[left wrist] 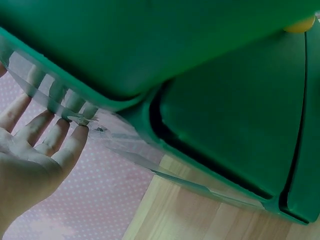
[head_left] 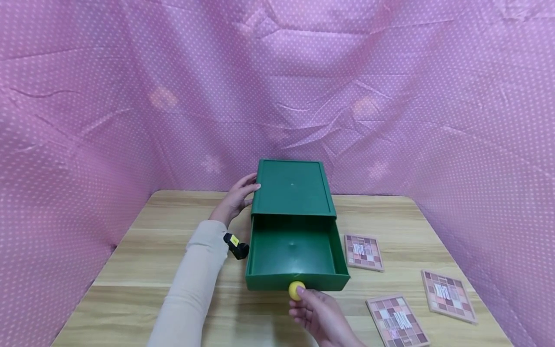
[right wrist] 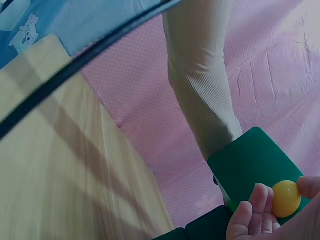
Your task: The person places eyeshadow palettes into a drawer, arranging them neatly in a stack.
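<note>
A green drawer cabinet [head_left: 295, 188] stands on the table with its top drawer [head_left: 291, 255] pulled out; nothing lies in the visible part of that drawer. My right hand [head_left: 323, 315] pinches the round yellow knob [head_left: 297, 290] on the drawer front between thumb and fingers; the right wrist view shows this grip on the knob [right wrist: 287, 199] too. At the cabinet's left side is my left hand [head_left: 236, 200], fingers spread. Its fingertips [left wrist: 82, 129] touch the see-through side panel [left wrist: 127, 132] in the left wrist view. A lower green drawer front [left wrist: 235, 110] shows beneath the pulled-out drawer.
To the right of the cabinet lie three flat checkered palettes: one [head_left: 364, 252] beside the drawer, one [head_left: 448, 295] near the table's right edge, another [head_left: 398, 321] at the front. Pink dotted cloth [head_left: 277, 96] encloses the wooden table [head_left: 143, 250].
</note>
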Available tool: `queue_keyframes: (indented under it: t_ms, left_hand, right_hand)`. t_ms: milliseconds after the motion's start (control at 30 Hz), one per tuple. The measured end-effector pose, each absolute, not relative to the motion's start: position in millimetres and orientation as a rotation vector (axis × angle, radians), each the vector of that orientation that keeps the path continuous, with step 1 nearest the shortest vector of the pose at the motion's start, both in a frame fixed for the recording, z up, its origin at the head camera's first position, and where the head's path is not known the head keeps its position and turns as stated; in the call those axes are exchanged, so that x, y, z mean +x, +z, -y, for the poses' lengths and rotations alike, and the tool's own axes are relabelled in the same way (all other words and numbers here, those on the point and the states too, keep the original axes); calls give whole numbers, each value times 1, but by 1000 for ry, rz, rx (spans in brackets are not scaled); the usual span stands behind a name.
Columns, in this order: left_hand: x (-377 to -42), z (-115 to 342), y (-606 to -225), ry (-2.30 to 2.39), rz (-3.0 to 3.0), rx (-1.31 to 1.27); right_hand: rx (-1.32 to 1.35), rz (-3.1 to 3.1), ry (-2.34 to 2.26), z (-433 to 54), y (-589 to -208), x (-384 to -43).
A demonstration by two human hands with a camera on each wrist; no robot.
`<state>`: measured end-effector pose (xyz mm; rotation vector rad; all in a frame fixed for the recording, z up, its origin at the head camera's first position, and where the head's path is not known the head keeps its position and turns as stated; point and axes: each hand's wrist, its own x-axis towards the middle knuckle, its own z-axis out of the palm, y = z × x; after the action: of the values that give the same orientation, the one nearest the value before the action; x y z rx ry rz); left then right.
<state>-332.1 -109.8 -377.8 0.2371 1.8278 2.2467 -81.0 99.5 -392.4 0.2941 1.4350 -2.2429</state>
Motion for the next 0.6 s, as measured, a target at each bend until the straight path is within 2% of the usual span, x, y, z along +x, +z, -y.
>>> queue_keyframes:
  t_ms: [600]
  left_hand:
    - [-331, 110, -379, 2274, -1809, 244]
  right_hand:
    - [249, -1474, -2233, -96, -402, -73]
